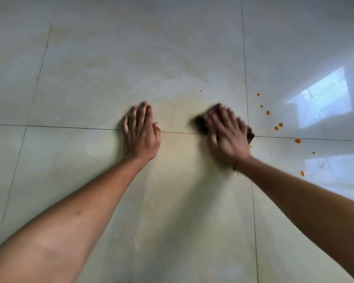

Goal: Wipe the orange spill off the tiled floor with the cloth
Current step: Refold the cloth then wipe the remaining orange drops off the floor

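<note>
My right hand (227,135) presses flat on a dark brown cloth (201,122) against the glossy tiled floor (110,68); the hand is motion-blurred and covers most of the cloth, whose edges poke out at the left and right. Several orange drops (297,140) are scattered on the tiles to the right of the cloth, from the far drop (258,94) down to the near one (302,173). A faint yellowish smear (178,111) lies between my hands. My left hand (140,131) rests flat on the floor, palm down, holding nothing.
Dark grout lines cross under my hands, one running left to right (49,127) and one running front to back (245,78). Bright window reflections (323,99) shine on the tiles at the right.
</note>
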### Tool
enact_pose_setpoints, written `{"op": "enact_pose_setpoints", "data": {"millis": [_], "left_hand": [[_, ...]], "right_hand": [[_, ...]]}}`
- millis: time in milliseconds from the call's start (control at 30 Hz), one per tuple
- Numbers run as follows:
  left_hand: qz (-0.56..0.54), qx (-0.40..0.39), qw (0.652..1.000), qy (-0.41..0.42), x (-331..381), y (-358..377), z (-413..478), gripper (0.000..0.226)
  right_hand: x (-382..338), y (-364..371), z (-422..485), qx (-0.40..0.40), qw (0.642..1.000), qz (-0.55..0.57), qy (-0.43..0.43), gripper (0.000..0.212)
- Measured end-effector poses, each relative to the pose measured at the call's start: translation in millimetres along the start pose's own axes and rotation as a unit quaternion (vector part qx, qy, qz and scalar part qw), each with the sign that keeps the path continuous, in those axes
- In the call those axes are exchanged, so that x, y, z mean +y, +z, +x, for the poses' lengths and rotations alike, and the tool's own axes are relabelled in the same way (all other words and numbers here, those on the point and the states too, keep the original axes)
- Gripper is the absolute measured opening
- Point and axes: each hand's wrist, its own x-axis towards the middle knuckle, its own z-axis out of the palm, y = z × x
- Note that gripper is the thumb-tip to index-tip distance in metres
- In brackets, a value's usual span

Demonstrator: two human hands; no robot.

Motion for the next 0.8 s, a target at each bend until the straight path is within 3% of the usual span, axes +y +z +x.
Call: {"op": "enact_pose_setpoints", "data": {"millis": [33, 100, 200, 267, 300, 400, 433, 533, 600, 633, 733, 800], "left_hand": [[0.004, 0.007, 1.0, -0.001, -0.3, 0.6, 0.7, 0.059], [0.003, 0.011, 1.0, -0.003, -0.1, 0.9, 1.9, 0.058], [-0.004, 0.008, 1.0, 0.005, 9.3, -5.4, -0.4, 0.057], [-0.021, 0.0, 0.999, 0.038, 27.0, -6.6, 3.5, 0.058], [-0.03, 0.0, 0.998, 0.052, 38.5, -5.7, 8.9, 0.058], [-0.057, -0.005, 0.997, 0.045, 69.8, 1.6, 38.1, 0.056], [-0.055, -0.005, 0.998, 0.038, 74.1, 5.1, 46.6, 0.056], [-0.028, -0.001, 0.999, 0.029, 77.7, 16.2, 57.1, 0.056], [-0.015, 0.016, 0.999, 0.031, 79.2, 19.1, 54.6, 0.056], [-0.016, 0.023, 0.999, 0.03, 78.6, 20.0, 53.3, 0.056], [-0.02, 0.03, 0.999, 0.025, 78.9, 22.4, 54.0, 0.055], [-0.016, 0.035, 0.999, 0.034, 78.7, 23.4, 55.9, 0.055]], "right_hand": [[-4.7, -4.4, 15.8, 0.005, 0.998, 0.015, 0.066, 0.064], [-28.1, 3.2, -10.0, 0.012, 0.998, 0.017, 0.064, 0.066], [-38.8, 20.0, -125.7, -0.046, 0.991, -0.009, -0.124, 0.068], [-9.8, 14.8, -120.0, -0.06, 0.984, 0.005, -0.167, 0.065], [0.6, 10.6, -90.6, -0.046, 0.99, 0.001, -0.13, 0.063], [4.5, -9.4, 14.2, 0.013, 0.995, 0.017, 0.097, 0.065], [-4.5, -5.6, 18.8, 0.017, 0.993, 0.013, 0.112, 0.066], [-9.7, 14.6, -59.8, -0.003, 0.997, -0.018, -0.071, 0.065], [23.3, 3.7, -101.2, -0.029, 0.992, -0.005, -0.12, 0.066], [43.1, -0.8, -93.1, -0.014, 0.994, -0.002, -0.104, 0.065], [60.3, -19.7, 10.4, 0.028, 0.994, 0.022, 0.1, 0.065], [29.0, -19.4, 60.0, 0.035, 0.992, 0.029, 0.119, 0.067]]}}
